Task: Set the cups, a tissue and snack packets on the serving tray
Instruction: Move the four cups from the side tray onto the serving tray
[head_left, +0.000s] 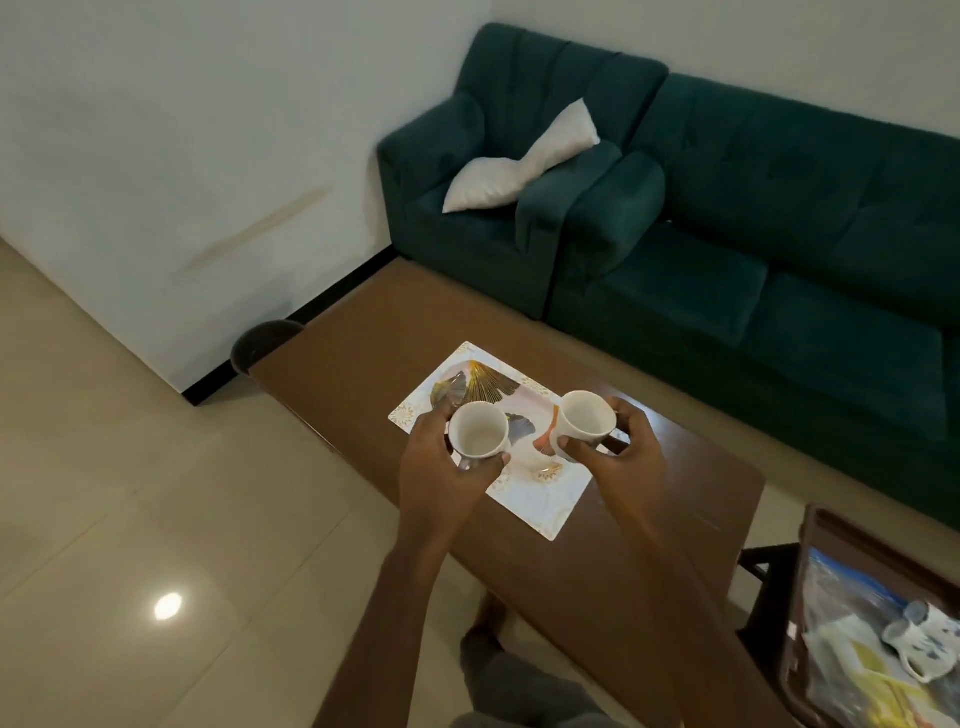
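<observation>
A white serving tray (540, 506) with gold and blue leaf prints lies on the brown coffee table (623, 561). My left hand (441, 467) grips an empty white cup (478, 430) above the tray's left side. My right hand (623, 457) grips a second empty white cup (586, 422) above the tray's right side. Both cups are upright, open mouths up, and held apart from each other. A patterned mug (922, 642) and clear snack packets (852, 649) lie in a dark container at the lower right. No tissue is plainly visible.
A green sofa (779, 218) with a white cushion (519, 163) stands behind the table. A dark bin (260, 343) sits by the table's far left corner. The dark container (831, 540) stands at the table's right end. Tiled floor spreads to the left.
</observation>
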